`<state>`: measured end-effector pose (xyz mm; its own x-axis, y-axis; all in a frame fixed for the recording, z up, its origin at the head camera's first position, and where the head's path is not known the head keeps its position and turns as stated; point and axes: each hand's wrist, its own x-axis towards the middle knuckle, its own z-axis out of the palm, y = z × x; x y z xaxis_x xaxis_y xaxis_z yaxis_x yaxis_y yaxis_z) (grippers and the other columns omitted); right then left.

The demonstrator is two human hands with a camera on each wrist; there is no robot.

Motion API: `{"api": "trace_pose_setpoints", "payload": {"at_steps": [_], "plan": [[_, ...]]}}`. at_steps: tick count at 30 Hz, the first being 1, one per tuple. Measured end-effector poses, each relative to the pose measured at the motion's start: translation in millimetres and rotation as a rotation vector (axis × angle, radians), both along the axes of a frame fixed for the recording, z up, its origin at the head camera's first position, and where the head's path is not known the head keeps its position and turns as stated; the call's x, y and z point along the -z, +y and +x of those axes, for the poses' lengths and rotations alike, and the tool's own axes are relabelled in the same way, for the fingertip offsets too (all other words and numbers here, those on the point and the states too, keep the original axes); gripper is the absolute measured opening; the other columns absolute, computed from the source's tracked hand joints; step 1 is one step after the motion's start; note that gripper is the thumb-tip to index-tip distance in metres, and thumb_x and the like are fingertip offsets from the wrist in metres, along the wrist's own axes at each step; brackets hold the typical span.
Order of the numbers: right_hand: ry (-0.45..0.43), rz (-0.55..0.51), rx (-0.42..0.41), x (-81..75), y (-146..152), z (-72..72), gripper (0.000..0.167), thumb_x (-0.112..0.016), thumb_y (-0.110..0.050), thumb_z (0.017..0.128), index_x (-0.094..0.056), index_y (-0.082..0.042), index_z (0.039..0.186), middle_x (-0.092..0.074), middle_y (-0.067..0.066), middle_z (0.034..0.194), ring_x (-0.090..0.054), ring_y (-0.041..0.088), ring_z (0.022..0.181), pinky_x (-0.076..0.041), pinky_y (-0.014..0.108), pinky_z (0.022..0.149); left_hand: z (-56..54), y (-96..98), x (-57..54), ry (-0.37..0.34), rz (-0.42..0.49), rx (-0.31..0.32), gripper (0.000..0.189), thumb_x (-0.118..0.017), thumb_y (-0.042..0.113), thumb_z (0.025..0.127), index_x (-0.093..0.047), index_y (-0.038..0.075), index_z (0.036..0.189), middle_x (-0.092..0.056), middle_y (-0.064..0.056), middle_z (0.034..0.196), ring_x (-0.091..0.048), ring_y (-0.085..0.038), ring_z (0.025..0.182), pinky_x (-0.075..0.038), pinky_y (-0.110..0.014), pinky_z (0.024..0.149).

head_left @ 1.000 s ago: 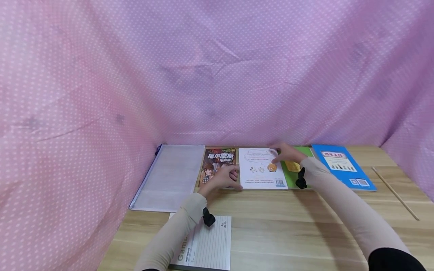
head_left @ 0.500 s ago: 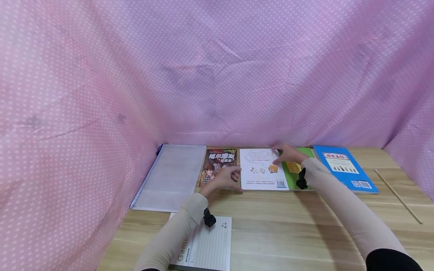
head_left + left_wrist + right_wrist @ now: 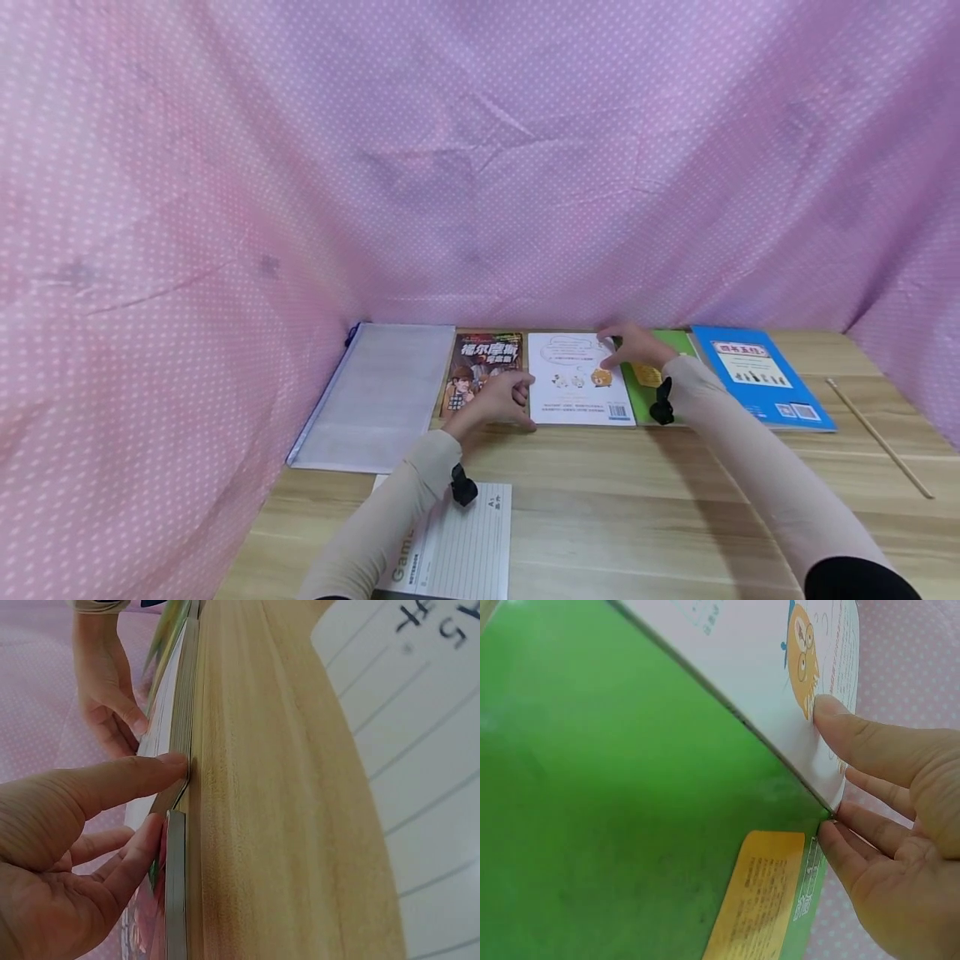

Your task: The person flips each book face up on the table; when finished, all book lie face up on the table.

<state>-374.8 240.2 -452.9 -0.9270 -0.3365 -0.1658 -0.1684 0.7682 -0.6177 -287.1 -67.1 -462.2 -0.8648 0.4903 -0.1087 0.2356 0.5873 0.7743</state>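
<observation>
While the left hand (image 3: 498, 400), thumb and fingers spread, touches the lower left corner of the white paperback (image 3: 573, 404), the right hand (image 3: 639, 345), likewise spread, touches its upper right. The paperback lies between a Sherlock Holmes book (image 3: 489, 355) and a green book (image 3: 615, 787); outward lie a blue-edged pouch (image 3: 371, 396), blue book (image 3: 776, 404) and stick (image 3: 877, 435).
</observation>
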Motion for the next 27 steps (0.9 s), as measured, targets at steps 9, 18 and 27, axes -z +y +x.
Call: {"api": "trace_pose_setpoints", "payload": {"at_steps": [9,18,27], "plan": [[-0.027,-0.021,0.016,2.0,-1.4,-0.2,0.066,-0.081,-0.016,0.087,-0.053,0.001,0.145,-0.034,0.03,0.159,-0.027,0.051,0.147,-0.024,0.065,0.121,-2.7,-1.8,2.7,-0.018,-0.006,0.008,0.083,-0.091,0.002,0.071,-0.054,0.001,0.144,-0.061,-0.007,0.108,-0.058,-0.014,0.094,-0.055,-0.028,0.087],[-0.042,-0.023,0.014,5.0,0.1,-2.5,0.068,-0.081,-0.02,0.087,-0.052,0.0,0.146,-0.034,0.032,0.158,-0.027,0.051,0.147,-0.026,0.066,0.12,-4.3,-3.4,3.0,-0.022,-0.009,0.015,0.083,-0.09,0.001,0.072,-0.053,0.0,0.145,-0.062,-0.007,0.109,-0.059,-0.013,0.094,-0.056,-0.025,0.085],[-0.037,-0.022,0.006,3.8,1.1,0.0,0.069,-0.079,-0.02,0.089,-0.05,0.002,0.147,-0.033,0.033,0.158,-0.026,0.052,0.147,-0.025,0.065,0.12,-5.4,-3.3,4.4,-0.019,-0.001,0.025,0.083,-0.091,0.001,0.071,-0.053,0.001,0.145,-0.061,-0.007,0.107,-0.059,-0.013,0.092,-0.055,-0.024,0.082]]}}
